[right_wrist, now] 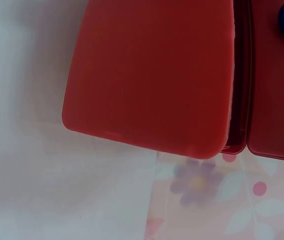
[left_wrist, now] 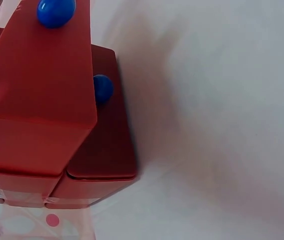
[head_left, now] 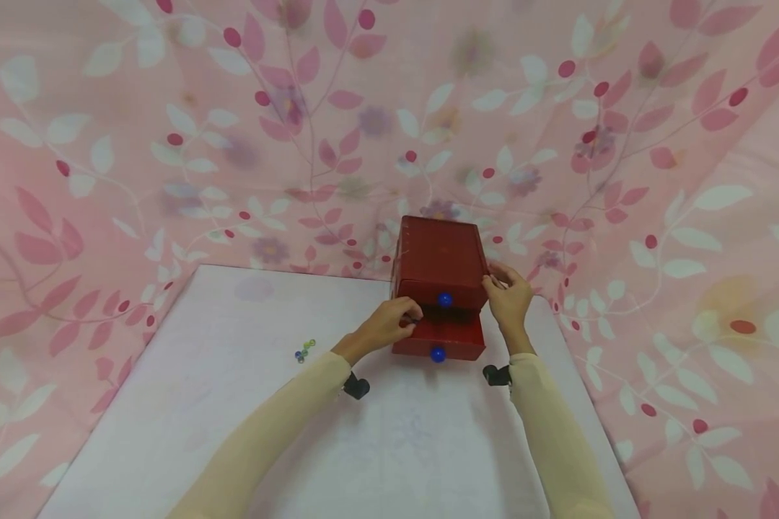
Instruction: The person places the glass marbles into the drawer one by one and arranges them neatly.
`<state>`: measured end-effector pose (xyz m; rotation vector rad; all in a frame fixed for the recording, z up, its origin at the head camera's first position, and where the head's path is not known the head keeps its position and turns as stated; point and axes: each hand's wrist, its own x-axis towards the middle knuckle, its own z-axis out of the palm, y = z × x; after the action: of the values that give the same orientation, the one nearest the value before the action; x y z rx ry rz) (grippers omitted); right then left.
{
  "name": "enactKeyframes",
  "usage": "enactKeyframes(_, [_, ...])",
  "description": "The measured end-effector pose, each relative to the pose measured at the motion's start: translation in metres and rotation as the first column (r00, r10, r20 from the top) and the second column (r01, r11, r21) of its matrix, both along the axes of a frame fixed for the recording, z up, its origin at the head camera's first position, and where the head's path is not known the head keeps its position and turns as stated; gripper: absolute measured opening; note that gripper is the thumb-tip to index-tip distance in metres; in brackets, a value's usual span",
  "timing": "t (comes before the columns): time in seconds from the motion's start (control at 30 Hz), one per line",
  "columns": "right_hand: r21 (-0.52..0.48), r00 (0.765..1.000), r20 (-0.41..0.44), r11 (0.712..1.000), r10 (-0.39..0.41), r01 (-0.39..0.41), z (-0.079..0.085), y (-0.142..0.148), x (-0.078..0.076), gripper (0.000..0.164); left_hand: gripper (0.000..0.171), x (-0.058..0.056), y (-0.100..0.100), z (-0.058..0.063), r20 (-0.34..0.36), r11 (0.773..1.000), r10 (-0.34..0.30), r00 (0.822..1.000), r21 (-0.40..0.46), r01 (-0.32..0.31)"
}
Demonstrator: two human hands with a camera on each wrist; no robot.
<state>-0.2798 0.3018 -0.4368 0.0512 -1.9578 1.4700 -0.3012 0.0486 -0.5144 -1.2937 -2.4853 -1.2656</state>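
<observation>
The assembly comprises one red cabinet (head_left: pixel 438 252), three drawers (left_wrist: pixel 36 75) and three blue knobs (head_left: pixel 445 300). Marbles (head_left: pixel 304 353) number about five. Hands total two: one left hand (head_left: pixel 388 322), one right hand (head_left: pixel 511 298). Sleeves (head_left: pixel 260 432): two. Black wrist devices (head_left: pixel 357 388): two.

I can read no text, label, brand, number or sign: none on the red drawer box (head_left: pixel 440 249) just past twelve o'clock from me, none on the floral cloth (head_left: pixel 311 144) behind it at twelve, and the faint marks on my white tabletop (head_left: pixel 409 454) towards six form no legible letters.
</observation>
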Motion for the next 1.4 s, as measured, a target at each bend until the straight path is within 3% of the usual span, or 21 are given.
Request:
enactKeyframes(0.17, [0.006, 1.000, 0.008, 1.000, 0.009, -0.009, 0.002, 0.001, 0.000, 0.027, 0.025, -0.005, 0.007, 0.001, -0.009, 0.998, 0.000, 1.000, -0.064, -0.001])
enactKeyframes(0.7, [0.012, 0.999, 0.022, 1.000, 0.025, -0.025, 0.002, -0.007, -0.001, 0.026, 0.021, -0.009, 0.010, 0.001, -0.018, 0.977, -0.092, 0.996, -0.193, 0.087])
enactKeyframes(1.03, [0.030, 0.999, 0.029, 0.999, -0.016, 0.015, 0.002, -0.001, 0.003, 0.026, 0.021, -0.012, 0.018, 0.006, 0.042, 0.964, -0.141, 0.989, -0.221, 0.147])
enactKeyframes(1.4, [0.040, 1.000, 0.023, 0.999, -0.017, 0.016, 0.003, -0.002, 0.003, 0.026, 0.022, -0.010, 0.018, 0.010, 0.077, 0.959, -0.118, 0.990, -0.249, 0.133])
